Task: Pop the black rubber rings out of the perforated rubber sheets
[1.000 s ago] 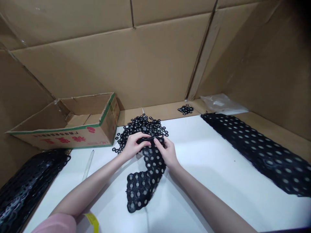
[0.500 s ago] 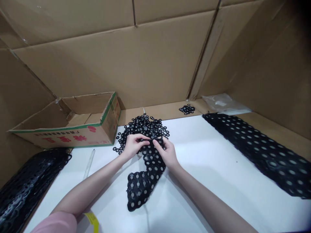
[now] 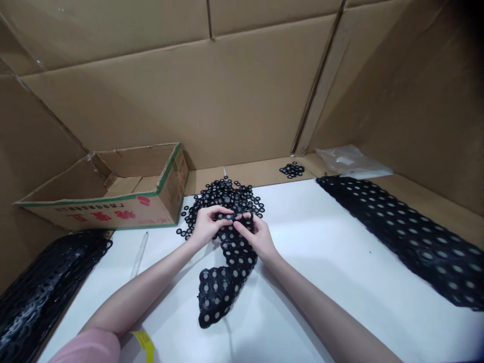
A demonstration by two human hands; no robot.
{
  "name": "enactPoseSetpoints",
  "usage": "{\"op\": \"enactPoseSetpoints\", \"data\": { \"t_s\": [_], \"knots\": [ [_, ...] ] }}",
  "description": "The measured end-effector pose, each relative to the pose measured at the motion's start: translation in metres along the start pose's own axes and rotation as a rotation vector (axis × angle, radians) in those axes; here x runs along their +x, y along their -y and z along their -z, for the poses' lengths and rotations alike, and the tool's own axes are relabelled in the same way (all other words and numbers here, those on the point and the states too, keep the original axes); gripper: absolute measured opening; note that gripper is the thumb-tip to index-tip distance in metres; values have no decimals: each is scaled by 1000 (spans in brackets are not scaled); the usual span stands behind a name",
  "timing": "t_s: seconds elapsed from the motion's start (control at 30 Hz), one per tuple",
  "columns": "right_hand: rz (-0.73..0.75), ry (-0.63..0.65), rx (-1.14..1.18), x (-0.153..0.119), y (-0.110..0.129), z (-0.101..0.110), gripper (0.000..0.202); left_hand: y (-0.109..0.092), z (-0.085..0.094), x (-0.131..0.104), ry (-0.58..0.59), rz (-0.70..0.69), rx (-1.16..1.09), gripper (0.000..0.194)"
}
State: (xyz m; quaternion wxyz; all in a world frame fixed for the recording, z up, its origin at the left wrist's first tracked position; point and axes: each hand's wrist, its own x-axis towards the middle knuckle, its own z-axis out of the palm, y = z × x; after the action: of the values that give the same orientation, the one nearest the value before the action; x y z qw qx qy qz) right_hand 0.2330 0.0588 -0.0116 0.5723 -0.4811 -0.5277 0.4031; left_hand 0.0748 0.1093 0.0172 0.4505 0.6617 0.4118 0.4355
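A black strip with rows of pale round spots [image 3: 230, 275] curves across the white tabletop, its far end between my hands. My left hand [image 3: 207, 224] pinches the left corner of that end, thumb and forefinger pressed together. My right hand [image 3: 260, 236] grips the right side of the same edge, thumb tip close to the left fingers. Whether a small ring is also between the fingertips I cannot make out. Just beyond my fingers lies a heap of small black rings [image 3: 227, 194], partly hidden by my hands and the strip.
An open cardboard box [image 3: 113, 214] stands at the back left. Glossy black material [image 3: 41, 287] lies at the left edge, near a pale pen-like stick [image 3: 139, 254]. A longer spotted black strip [image 3: 401, 232], a small ring pile [image 3: 292, 170] and a clear plastic bag [image 3: 350, 160] lie to the right.
My right thumb and fingers have shifted slightly left along the strip's far edge, closer to my left fingertips. The heap and the surrounding things look the same.
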Motion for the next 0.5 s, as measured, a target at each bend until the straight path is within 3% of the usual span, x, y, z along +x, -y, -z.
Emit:
{"op": "enactPoseSetpoints", "data": {
  "t_s": [0.3, 0.5],
  "knots": [
    [20, -31, -66, 0, -8, -4, 27, 5, 0, -2, 17, -35, 68, 5],
    [23, -63, -73, 0, -8, -4, 26, -1, 11, 6, 172, -257, 215, 16]
  ]
}}
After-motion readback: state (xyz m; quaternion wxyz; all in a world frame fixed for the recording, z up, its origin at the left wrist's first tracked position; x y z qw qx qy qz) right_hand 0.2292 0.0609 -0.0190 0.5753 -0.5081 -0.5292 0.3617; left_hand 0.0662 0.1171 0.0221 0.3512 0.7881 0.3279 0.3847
